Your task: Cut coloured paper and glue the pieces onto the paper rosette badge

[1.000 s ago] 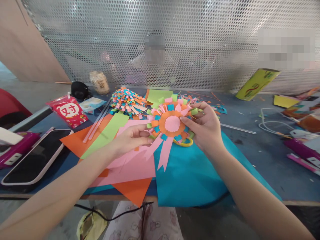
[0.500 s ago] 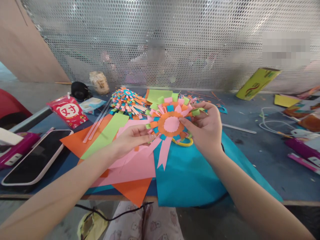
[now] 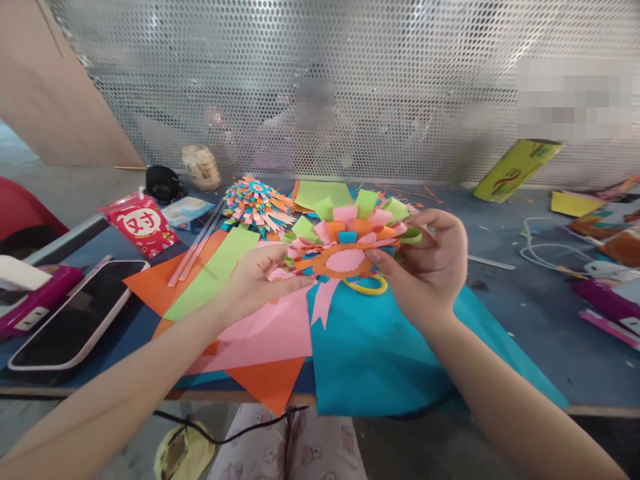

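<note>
Between my hands, above the table, is a paper rosette (image 3: 345, 259) with pink, orange, blue and green loops, a scalloped orange-and-pink centre and a pink forked tail. My right hand (image 3: 425, 273) pinches its right side, thumb on the orange centre. At its left edge, my left hand (image 3: 263, 280) grips the loops between thumb and fingers. The yellow scissor handle (image 3: 367, 285) shows below it on blue paper (image 3: 390, 353). Pink paper (image 3: 270, 333) and a green strip (image 3: 213, 273) lie under and beside my left hand.
A pile of finished rosettes (image 3: 257, 203) sits behind my left hand. To the left are a phone (image 3: 75, 317), a red packet (image 3: 140, 223), glue sticks (image 3: 197, 243) and a purple glue gun (image 3: 45, 297). A yellow tube (image 3: 517, 170) leans on the perforated metal screen (image 3: 400, 87).
The rosette has tipped so its face now slants upward and its top loops show more. My right hand has shifted slightly right; my left hand still holds the left edge.
</note>
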{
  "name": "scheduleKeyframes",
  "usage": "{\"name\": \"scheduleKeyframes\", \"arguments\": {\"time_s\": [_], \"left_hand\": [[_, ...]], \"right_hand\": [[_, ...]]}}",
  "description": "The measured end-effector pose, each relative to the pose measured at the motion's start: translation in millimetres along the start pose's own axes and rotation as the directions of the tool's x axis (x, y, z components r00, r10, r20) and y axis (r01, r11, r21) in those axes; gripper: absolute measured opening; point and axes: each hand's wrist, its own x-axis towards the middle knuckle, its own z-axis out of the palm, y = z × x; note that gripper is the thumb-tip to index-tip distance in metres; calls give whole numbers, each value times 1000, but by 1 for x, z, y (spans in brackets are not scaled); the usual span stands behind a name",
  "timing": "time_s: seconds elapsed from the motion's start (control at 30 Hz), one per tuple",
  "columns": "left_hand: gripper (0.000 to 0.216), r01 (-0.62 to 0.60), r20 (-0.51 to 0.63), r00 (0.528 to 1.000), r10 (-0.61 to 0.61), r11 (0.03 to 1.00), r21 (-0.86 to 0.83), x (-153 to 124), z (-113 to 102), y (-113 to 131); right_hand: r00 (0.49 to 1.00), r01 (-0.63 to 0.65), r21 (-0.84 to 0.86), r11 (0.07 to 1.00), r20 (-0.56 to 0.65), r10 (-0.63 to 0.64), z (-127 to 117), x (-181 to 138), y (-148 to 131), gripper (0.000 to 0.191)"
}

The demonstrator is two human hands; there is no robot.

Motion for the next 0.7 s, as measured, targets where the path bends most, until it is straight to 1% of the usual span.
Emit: {"name": "scheduleKeyframes", "arguments": {"time_s": [0.03, 0.1, 0.17, 0.3, 0.4, 0.5, 0.6, 0.7], "left_hand": [[14, 1, -20, 1000, -1, 999, 35, -1, -1, 0], [16, 33, -32, 999, -31, 998, 53, -2, -1, 0], [19, 48, -27, 999, -47, 998, 35, -2, 0, -1], [19, 27, -16, 999, -27, 1000, 1, -2, 2, -1], [20, 65, -16, 998, -66, 997, -52, -1, 3, 1], [21, 116, -18, 993, -119, 982, -147, 0, 5, 4], [23, 112, -18, 993, -119, 969, -222, 2, 8, 8], [23, 108, -21, 993, -116, 965, -238, 4, 9, 10]], "right_hand": [[1000, -2, -6, 1000, 5, 2, 0, 0, 0, 34], [1000, -14, -15, 1000, 11, 14, 0, -1, 0, 34], [1000, -21, -19, 1000, 18, 22, 0, -1, 2, 34], [1000, -10, -8, 1000, 17, 10, 0, -1, 3, 34], [1000, -6, 13, 1000, 14, 5, 1, -1, 2, 34], [1000, 12, 34, 999, 20, -13, 2, -1, 2, 34], [1000, 5, 6, 1000, 17, -5, 2, -1, 3, 33], [1000, -6, -22, 1000, 8, 7, 2, -2, 6, 34]]}}
